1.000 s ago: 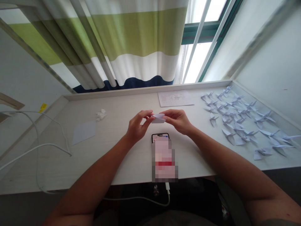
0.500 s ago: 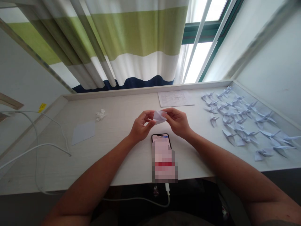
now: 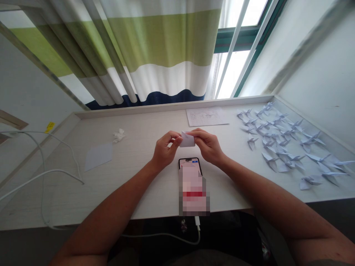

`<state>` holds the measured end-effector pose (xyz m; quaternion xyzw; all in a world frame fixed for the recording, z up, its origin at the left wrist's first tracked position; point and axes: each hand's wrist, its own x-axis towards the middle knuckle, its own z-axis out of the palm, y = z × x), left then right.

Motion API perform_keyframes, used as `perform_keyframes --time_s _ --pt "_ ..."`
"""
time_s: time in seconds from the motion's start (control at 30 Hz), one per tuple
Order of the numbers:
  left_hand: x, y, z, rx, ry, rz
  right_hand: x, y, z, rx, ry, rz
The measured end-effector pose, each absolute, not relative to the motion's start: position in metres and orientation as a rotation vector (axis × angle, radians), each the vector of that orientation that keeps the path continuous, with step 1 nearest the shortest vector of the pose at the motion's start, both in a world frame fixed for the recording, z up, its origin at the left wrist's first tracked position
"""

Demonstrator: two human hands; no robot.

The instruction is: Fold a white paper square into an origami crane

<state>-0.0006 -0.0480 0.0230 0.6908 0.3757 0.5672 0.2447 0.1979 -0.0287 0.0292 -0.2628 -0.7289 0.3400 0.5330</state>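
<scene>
Between my two hands, above the middle of the desk, is a small folded piece of white paper (image 3: 188, 140). My left hand (image 3: 166, 148) pinches its left edge between thumb and fingers. On the other side, my right hand (image 3: 207, 145) grips the right edge and upper corner, its fingertips partly covering the paper. A pointed flap stands up at the paper's top left. Just below the hands lies a phone (image 3: 191, 181) with a lit, blurred screen, plugged into a white cable (image 3: 197, 223).
Many folded paper cranes (image 3: 283, 138) cover the desk's right side. A printed sheet (image 3: 208, 116) lies at the back. To the left are a blank paper (image 3: 99, 156), a crumpled tissue (image 3: 119, 135) and a loose white cable (image 3: 59, 170). A raised rim (image 3: 138, 111) borders the desk.
The paper has been turned or folded between my fingers and now shows a flatter, more rectangular face. Both hands have shifted only slightly.
</scene>
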Motion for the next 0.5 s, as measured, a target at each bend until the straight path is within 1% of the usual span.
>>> perform_keyframes --time_s 0.17,0.33,0.5 --pt "-0.0001 -0.0499 0.0261 1.937 1.025 1.544 0.1967 -0.0293 0.029 -0.629 -1.69 0.894" --pt "0.0011 -0.0512 0.0261 1.915 0.994 1.514 0.1941 -0.0283 0.0281 -0.677 -1.632 0.877" --pt "0.003 -0.0506 0.024 1.752 1.015 1.524 0.1926 -0.0299 0.027 -0.695 -1.592 0.921"
